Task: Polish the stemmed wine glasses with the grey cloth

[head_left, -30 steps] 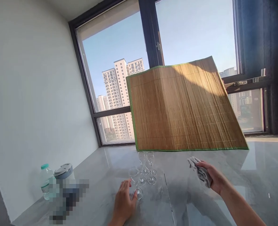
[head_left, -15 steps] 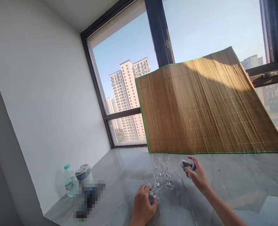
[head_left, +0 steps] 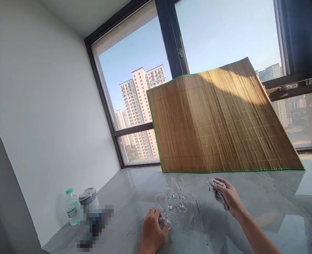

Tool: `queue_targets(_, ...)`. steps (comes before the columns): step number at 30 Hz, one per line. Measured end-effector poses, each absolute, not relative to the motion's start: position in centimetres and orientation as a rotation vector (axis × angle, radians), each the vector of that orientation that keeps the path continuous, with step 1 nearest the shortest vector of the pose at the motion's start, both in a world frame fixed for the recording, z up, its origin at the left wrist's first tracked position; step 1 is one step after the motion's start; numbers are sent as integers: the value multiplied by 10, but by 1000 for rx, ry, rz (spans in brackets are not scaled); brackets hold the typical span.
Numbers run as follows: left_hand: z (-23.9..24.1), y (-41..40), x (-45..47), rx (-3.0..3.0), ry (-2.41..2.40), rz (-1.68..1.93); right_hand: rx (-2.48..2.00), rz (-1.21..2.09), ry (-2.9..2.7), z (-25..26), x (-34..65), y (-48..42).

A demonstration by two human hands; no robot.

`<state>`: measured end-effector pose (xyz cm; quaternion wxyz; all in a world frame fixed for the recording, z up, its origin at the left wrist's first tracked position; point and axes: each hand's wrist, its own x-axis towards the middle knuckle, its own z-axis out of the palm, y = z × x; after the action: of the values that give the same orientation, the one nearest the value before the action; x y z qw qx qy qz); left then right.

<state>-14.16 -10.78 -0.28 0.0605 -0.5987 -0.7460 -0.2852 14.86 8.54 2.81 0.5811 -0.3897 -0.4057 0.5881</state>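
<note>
Several small clear stemmed glasses (head_left: 178, 181) stand grouped on the grey marbled surface. My left hand (head_left: 153, 227) is curled around the low part of the nearest stemmed glass (head_left: 161, 201), by its foot. Part of that grip is hidden behind my fingers, and a rounded bit of clear glass shows between thumb and fingers. Off to the right of the glasses, my right hand (head_left: 230, 197) pinches a crumpled grey-white cloth (head_left: 216, 186), held above the surface. The cloth hangs down below the fingers and does not touch the glasses.
A water bottle (head_left: 71, 208) with a green cap and a lidded cup (head_left: 88, 197) stand at the left by the white wall (head_left: 52, 141). A blurred-out item (head_left: 95, 225) lies before them. A bamboo mat (head_left: 219, 123) leans against the window at the back.
The view has turned slightly right. My right hand has moved away from the glasses to the right, and more of the cloth hangs loose. My left hand stays at the nearest glass.
</note>
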Motion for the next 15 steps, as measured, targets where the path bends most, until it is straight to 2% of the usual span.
queue_targets(6, -8, -104, -147, -1871, -2185, -987, -1008, 1287, -1103, 15, 144, 93)
queue_targets(8, -9, -103, -148, -1925, -2146, -1068, -1083, 1104, -1263, 8, 142, 94)
queue_targets(12, -7, -104, -153, -2011, -2090, -1365, -1304, 440, -1694, 1, 137, 88)
queue_targets(15, 1, -103, -155, -1940, -2167, -1688, -1323, 335, -1874, 3, 132, 80)
